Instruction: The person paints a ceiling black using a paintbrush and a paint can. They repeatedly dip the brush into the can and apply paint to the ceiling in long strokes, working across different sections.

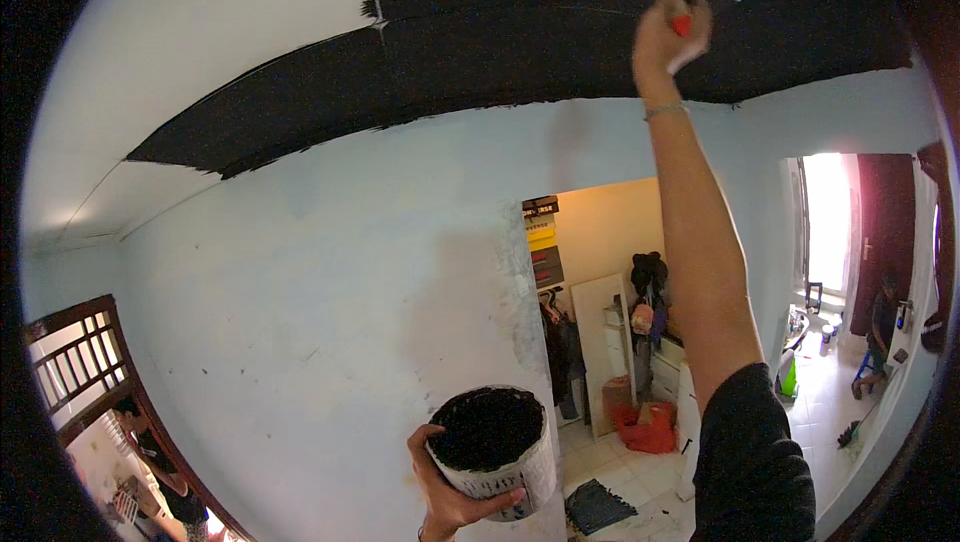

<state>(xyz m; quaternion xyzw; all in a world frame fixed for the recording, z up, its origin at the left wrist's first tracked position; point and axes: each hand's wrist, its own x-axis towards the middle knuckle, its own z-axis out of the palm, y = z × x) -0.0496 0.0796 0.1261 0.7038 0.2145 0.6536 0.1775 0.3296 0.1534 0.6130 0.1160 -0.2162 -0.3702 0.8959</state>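
Note:
My right arm reaches up to the ceiling, and my right hand (665,47) is closed around a paintbrush (682,27) whose red handle end shows below the fingers. The bristles are dark and hard to make out against the black-painted ceiling (480,52). Wet-looking black paint shines just beyond the brush, and a pale streak lies to its left. Lower down, my left hand (450,504) grips a whitish tub (525,472) from the side, with a finger over its rim and the thumb across its front. Black paint (490,424) coats the tub's inside.
Pale blue wall (300,312) stands ahead. A doorway shows a leaning white panel (600,357), a red bag (645,429) and a dark mat (598,507). At far right a person (882,327) sits by an open door. Wooden window frames (125,372) stand at left.

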